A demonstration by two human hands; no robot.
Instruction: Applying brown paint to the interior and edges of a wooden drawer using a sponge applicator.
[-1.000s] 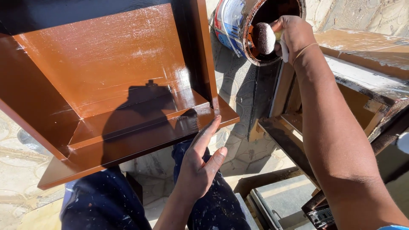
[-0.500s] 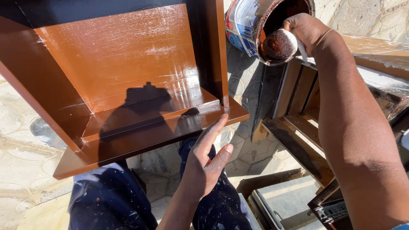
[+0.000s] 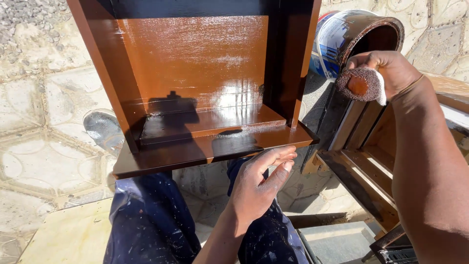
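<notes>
A wooden shelf piece (image 3: 195, 73), coated in wet glossy brown finish, rests over my lap. My left hand (image 3: 256, 186) is under its front edge with fingers spread, touching the underside near the right corner. My right hand (image 3: 386, 73) is raised at the right and pinches a round sponge pad (image 3: 360, 84) soaked in brown stain, just in front of a tilted tin (image 3: 359, 36) whose mouth is stained brown.
Bare wooden frames (image 3: 366, 161) lean at the right beside the tin. My paint-speckled dark blue trousers (image 3: 151, 225) fill the bottom. A light board (image 3: 68, 234) lies at the lower left on stone paving (image 3: 39, 98). A shoe tip (image 3: 102, 129) shows left of the shelf.
My right hand has drawn the sponge out of the tin and lowered it, now loaded with stain. The view has shifted, and my left hand has closed in under the shelf edge.
</notes>
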